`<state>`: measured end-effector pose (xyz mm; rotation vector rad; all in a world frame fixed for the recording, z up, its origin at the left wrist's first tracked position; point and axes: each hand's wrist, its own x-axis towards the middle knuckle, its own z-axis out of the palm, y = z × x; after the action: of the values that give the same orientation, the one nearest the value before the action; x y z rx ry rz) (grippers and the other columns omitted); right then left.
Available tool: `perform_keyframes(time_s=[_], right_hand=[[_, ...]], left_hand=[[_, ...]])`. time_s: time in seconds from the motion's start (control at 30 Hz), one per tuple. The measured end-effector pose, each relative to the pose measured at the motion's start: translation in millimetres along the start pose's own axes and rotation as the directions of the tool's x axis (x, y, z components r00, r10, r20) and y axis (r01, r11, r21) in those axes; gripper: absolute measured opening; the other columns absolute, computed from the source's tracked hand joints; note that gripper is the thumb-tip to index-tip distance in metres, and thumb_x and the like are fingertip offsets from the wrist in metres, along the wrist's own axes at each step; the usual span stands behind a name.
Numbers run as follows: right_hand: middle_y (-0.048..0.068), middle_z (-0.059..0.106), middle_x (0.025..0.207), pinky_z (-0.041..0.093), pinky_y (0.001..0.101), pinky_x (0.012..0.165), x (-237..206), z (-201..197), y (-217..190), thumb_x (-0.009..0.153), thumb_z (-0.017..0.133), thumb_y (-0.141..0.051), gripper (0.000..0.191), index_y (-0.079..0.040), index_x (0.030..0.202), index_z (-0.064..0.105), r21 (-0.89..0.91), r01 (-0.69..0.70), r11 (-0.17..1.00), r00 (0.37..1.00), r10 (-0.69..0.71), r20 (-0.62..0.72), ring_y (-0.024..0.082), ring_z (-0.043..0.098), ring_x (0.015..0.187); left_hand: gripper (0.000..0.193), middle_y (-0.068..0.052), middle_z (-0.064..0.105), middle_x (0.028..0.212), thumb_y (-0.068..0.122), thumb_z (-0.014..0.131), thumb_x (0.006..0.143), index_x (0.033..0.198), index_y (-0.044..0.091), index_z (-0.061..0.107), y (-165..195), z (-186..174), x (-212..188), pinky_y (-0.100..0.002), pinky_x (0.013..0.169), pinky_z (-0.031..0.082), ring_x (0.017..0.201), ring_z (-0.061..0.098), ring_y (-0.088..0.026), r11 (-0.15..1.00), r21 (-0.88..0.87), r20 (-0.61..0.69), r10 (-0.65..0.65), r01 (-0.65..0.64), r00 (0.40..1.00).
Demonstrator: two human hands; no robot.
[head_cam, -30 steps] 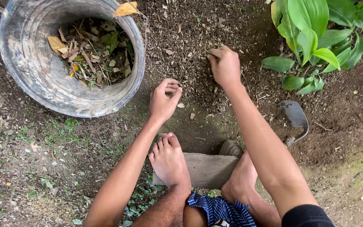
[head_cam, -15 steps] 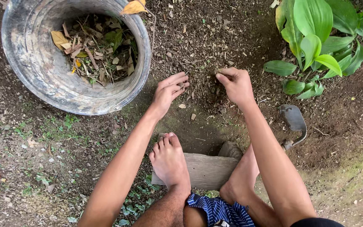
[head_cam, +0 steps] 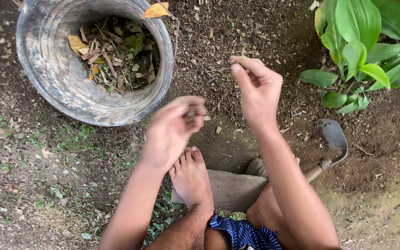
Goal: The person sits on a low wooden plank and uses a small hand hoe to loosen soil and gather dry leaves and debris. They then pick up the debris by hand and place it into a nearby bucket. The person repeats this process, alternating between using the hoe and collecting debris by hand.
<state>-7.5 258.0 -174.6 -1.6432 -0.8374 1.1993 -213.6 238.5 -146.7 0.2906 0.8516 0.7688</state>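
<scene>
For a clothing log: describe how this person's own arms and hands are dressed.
Both arms are bare from the frame edge down, with no sleeves in view. The left hand and right hand wear no gloves, rings, watch or bands. Blue cloth with thin pale stripes shows below them.

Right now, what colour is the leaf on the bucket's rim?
Yellow-orange, a dry leaf on the grey bucket rim, seen from the head camera.

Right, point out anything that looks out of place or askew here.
Only small things: a dry yellow leaf sits caught on the rim of the round grey metal bucket rather than inside, and a curved metal hand hoe lies on the soil beside the right leg. Nothing looks damaged.
</scene>
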Motion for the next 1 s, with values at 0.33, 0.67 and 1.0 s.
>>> perform_keyframes(time_s=[0.33, 0.67, 1.0], right_hand=[[0.011, 0.053, 0.156, 0.037, 0.0415, 0.125, -12.7, 70.8, 10.0, 0.107, 0.067, -0.03, 0.056, -0.011, 0.156, 0.046, -0.294, 0.558, 0.776, 0.829, -0.541, 0.145, 0.027, 0.051, 0.144], [0.027, 0.021, 0.168, 0.022, 0.0587, 0.125, -15.8, -39.1, 77.1, 0.107, 0.059, -0.032, 0.059, -0.01, 0.158, 0.039, -0.618, -0.357, 0.701, 0.881, 0.033, -0.471, 0.044, 0.021, 0.155], [0.01, 0.072, 0.111, 0.051, 0.0333, 0.094, -16.6, 9.5, 44.4, 0.099, 0.063, -0.007, 0.019, -0.008, 0.115, 0.072, 0.328, -0.414, 0.849, 0.883, 0.462, -0.082, 0.018, 0.065, 0.1]], left_hand=[[0.06, -0.019, 0.041, 0.162, 0.026, 0.053, 0.106, 0.158, 0.001, 0.035, 90.6, -21.6, -48.4, -0.047, 0.123, 0.043, 0.148, 0.05, -0.033, 0.636, 0.735, -0.301, 0.617, -0.235, 0.727], [0.066, -0.019, 0.046, 0.152, 0.014, 0.072, 0.089, 0.147, 0.003, 0.042, -98.8, -5.7, 45.9, -0.049, 0.11, 0.042, 0.138, 0.047, -0.033, 0.539, 0.842, -0.144, 0.262, -0.021, 0.954], [0.078, -0.026, 0.036, 0.164, 0.026, 0.06, 0.102, 0.161, -0.005, 0.019, -131.7, -32.2, 83.2, -0.045, 0.131, 0.022, 0.154, 0.038, -0.032, 0.942, 0.266, -0.279, -0.127, 0.204, 0.952]])
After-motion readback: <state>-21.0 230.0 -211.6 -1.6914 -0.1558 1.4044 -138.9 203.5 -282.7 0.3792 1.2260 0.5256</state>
